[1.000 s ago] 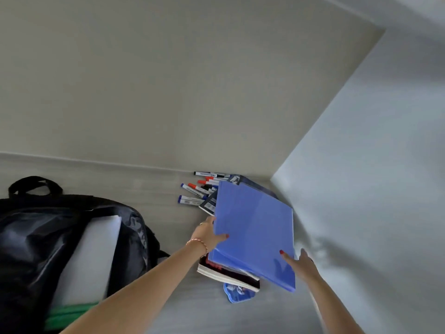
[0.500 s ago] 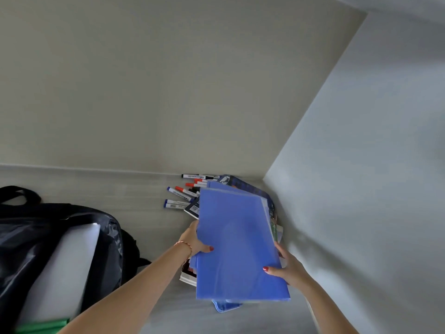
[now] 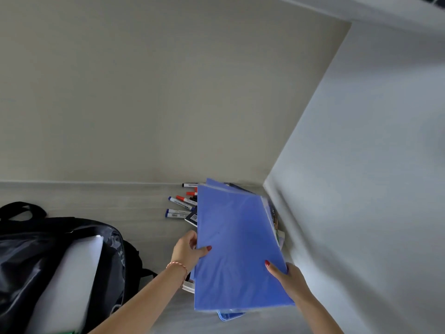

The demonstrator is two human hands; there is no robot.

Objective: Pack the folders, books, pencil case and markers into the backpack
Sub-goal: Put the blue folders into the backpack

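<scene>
We have swung the blue folder (image 3: 238,247) from skewed to nearly square over the pile in the corner, lifted clear; left hand (image 3: 186,251) and right hand (image 3: 286,276) each grasp an edge, so next it goes left to the open backpack (image 3: 57,256), markers (image 3: 180,206) still waiting

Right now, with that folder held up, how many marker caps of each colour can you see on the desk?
Blue caps: 3
Red caps: 2
Black caps: 1
Total: 6 caps plainly in view. More may be hidden behind the folder.
</scene>
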